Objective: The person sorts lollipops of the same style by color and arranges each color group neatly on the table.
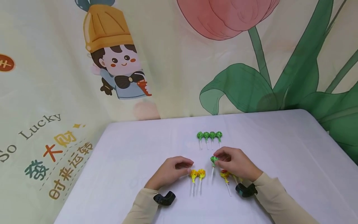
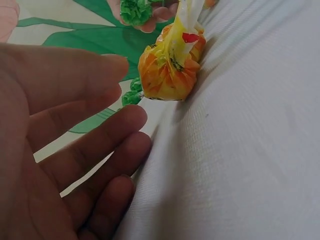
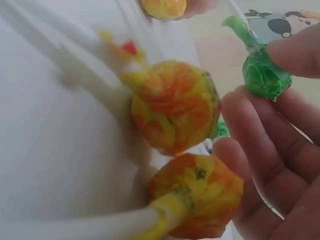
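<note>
The right hand (image 1: 236, 163) pinches a green lollipop (image 1: 213, 160) by its wrapped head, just above the bench (image 1: 279, 149), near the row of four green ones (image 1: 209, 135). It looks light, with a hard head, a crinkly and probably slick wrapper and a thin stiff stick; the head gives the surer grip. The left hand (image 1: 170, 171), fingers loosely curled and holding nothing, rests beside the two orange lollipops (image 1: 197, 174).

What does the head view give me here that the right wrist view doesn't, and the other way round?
Only the head view shows the row of four green-wrapped lollipops on the white table, the left hand and both black wrist cameras. Only the right wrist view shows the crinkled orange-yellow wrappers close up. Both show the right hand pinching one green-wrapped lollipop above the orange-yellow ones.
</note>
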Demonstrator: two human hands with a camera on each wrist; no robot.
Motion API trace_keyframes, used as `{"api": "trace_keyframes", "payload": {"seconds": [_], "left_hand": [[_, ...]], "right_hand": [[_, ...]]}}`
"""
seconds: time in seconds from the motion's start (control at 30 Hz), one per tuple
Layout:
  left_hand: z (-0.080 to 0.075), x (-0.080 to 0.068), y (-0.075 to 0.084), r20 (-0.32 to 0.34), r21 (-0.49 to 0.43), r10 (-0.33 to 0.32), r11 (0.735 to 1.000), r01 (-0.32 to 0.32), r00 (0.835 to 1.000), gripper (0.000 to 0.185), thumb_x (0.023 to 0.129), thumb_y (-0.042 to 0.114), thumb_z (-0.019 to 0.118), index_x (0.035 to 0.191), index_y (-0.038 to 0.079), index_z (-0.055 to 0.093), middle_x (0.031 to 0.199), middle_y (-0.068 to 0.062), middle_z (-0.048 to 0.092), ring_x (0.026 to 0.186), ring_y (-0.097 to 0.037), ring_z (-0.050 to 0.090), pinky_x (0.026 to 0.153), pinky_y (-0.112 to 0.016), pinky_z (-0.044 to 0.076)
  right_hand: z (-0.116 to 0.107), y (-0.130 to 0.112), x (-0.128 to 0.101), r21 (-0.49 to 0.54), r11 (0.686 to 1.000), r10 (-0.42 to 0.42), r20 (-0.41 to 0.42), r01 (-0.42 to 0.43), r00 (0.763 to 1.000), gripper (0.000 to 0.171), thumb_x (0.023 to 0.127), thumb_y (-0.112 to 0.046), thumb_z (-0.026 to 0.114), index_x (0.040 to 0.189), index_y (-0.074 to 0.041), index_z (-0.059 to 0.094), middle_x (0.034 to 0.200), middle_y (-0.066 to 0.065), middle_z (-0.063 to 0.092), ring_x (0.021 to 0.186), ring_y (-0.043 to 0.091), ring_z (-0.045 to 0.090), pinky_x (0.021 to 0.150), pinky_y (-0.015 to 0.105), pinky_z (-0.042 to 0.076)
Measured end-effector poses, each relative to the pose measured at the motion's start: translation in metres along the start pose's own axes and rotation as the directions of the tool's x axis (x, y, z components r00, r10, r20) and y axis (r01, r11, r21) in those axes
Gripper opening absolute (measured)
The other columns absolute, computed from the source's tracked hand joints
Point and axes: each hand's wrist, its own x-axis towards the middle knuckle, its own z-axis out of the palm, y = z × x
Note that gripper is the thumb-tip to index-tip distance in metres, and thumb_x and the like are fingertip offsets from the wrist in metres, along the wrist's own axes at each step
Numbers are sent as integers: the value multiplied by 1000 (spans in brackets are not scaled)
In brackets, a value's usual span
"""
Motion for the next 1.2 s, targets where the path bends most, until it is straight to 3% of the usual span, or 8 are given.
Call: {"api": "trace_keyframes", "payload": {"seconds": [0.23, 0.73, 1.2], "left_hand": [[1, -1, -4, 2, -16, 14, 1000, -14, 1000, 24, 92, 28, 73, 115, 22, 74, 113, 11, 69, 107, -11, 63, 98, -40, 48], [-2, -1, -5, 41, -2, 13, 1000, -13, 999, 24, 91, 30, 74, 115, 26, 74, 116, 14, 67, 115, -12, 59, 104, -43, 42], [-3, 0, -6, 90, 111, 68, 991, -78, 994, 27, 91, 32, 74, 118, 32, 72, 117, 20, 65, 117, -8, 55, 106, -41, 40]], "right_hand": [[-2, 0, 2, 52, 999, -13, -1, 13, 1000, 22, 92, -18, 72, 113, -11, 69, 103, -1, 67, 91, 18, 62, 81, 30, 54], [-3, 3, 2, 113, 993, 49, -55, -42, 997, 26, 92, -18, 73, 116, -8, 68, 107, 2, 67, 92, 19, 62, 81, 28, 54], [-7, 2, 0, 100, 994, 49, -79, -41, 996, 27, 93, -19, 73, 117, -9, 68, 107, 2, 67, 94, 20, 62, 80, 27, 55]]}}
